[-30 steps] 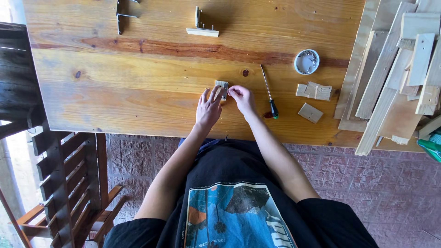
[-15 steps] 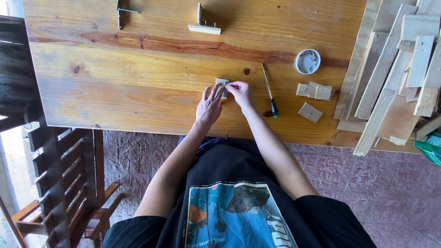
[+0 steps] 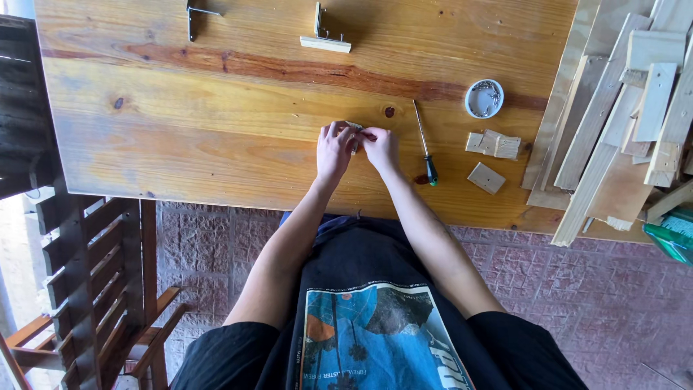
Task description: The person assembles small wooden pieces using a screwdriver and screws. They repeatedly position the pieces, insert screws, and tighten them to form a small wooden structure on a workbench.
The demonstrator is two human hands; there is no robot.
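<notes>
The left hand (image 3: 334, 150) and the right hand (image 3: 380, 148) meet at the middle of the broad varnished pine worktop (image 3: 216, 123), fingertips pressed together around a small pale wooden block (image 3: 354, 130) that rests on the boards; both pinch it from either side, and most of the block is hidden under the fingers

Just to the right of the right hand lies a slim screwdriver with a dark handle tipped green and red (image 3: 425, 155), its metal shaft pointing away from the person. Further right sit three small square wooden offcuts (image 3: 493, 144), two touching each other and one apart nearer the edge. Above them stands a small round white tub of metal screws (image 3: 484, 98)

At the far edge of the worktop stands a light wooden piece with an upright part (image 3: 325, 40), and to its left a dark metal bracket (image 3: 196, 14). A stack of rough pale timber slats (image 3: 621, 123) overlaps the right end. A dark slatted wooden chair (image 3: 79, 282) stands at the lower left
</notes>
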